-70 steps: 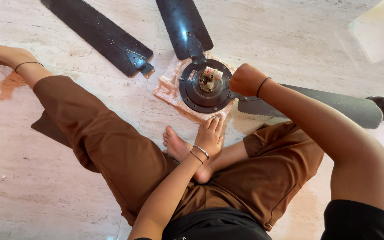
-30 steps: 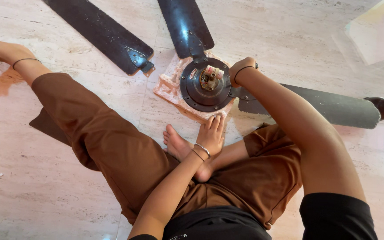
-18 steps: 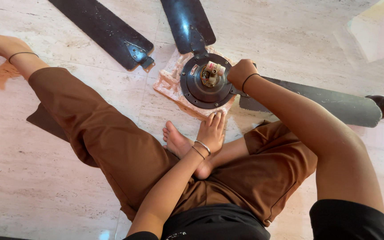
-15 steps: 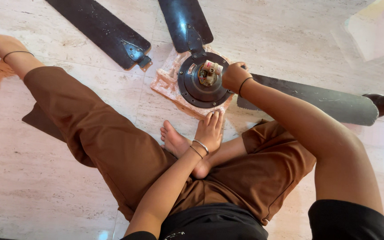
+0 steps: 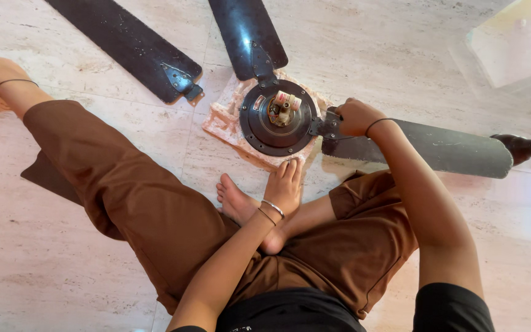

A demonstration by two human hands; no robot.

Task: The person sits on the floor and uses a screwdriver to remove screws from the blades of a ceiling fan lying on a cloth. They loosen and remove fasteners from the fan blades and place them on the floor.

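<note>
Hands at a dismantled ceiling fan on the floor

The right hand (image 5: 354,117) is curled tight over the dark metal blade bracket (image 5: 327,125) beside the round black fan motor (image 5: 275,117); the left hand (image 5: 285,182), fingers flat and together, presses the pink cloth (image 5: 224,117) underneath, seemingly steadying it.

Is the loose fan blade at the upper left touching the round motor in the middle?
Apart. The head view shows bare floor between the loose blade and the motor housing.
</note>
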